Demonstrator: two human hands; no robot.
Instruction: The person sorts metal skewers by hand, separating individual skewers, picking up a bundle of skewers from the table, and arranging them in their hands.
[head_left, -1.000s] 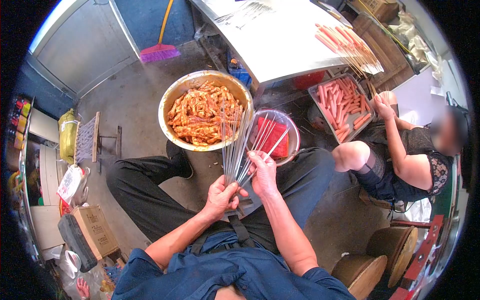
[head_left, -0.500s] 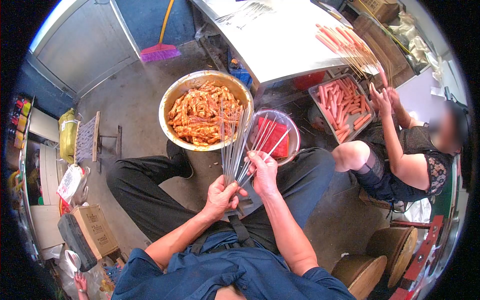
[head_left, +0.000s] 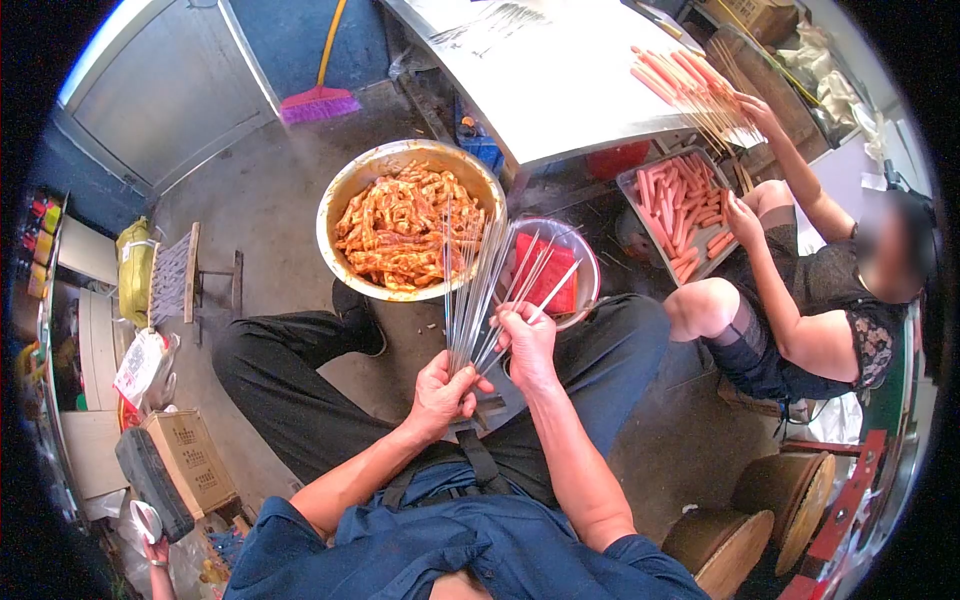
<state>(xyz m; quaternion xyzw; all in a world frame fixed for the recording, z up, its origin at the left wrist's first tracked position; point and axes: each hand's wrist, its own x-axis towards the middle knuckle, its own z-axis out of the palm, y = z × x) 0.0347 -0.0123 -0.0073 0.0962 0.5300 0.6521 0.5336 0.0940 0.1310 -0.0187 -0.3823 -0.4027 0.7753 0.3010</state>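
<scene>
My left hand (head_left: 440, 392) is closed round the lower ends of a fanned bundle of thin metal skewers (head_left: 470, 290). Several skewers at the right of the bundle are pinched in the fingers of my right hand (head_left: 527, 340). The skewer tips point up and away from me, overlapping the view of a metal basin (head_left: 335, 240) full of sauce-coated meat pieces (head_left: 400, 225). Just right of the skewers, a smaller bowl (head_left: 592, 285) holds a red block or packet (head_left: 550, 275), partly hidden by my right hand and the skewers.
A co-worker (head_left: 800, 290) sits at the right, beside a tray (head_left: 700, 275) of pink sausages. Skewered sausages (head_left: 695, 85) lie on the white table (head_left: 560, 90). A purple broom (head_left: 320, 105) stands behind the basin. Cardboard box (head_left: 190, 462) at left, round wooden stools (head_left: 725, 550) at lower right.
The co-worker has reached one hand up to the skewered sausages and lowered the other to the tray. At the lower left, another person's hand has moved up to a white round object. My hands have barely moved.
</scene>
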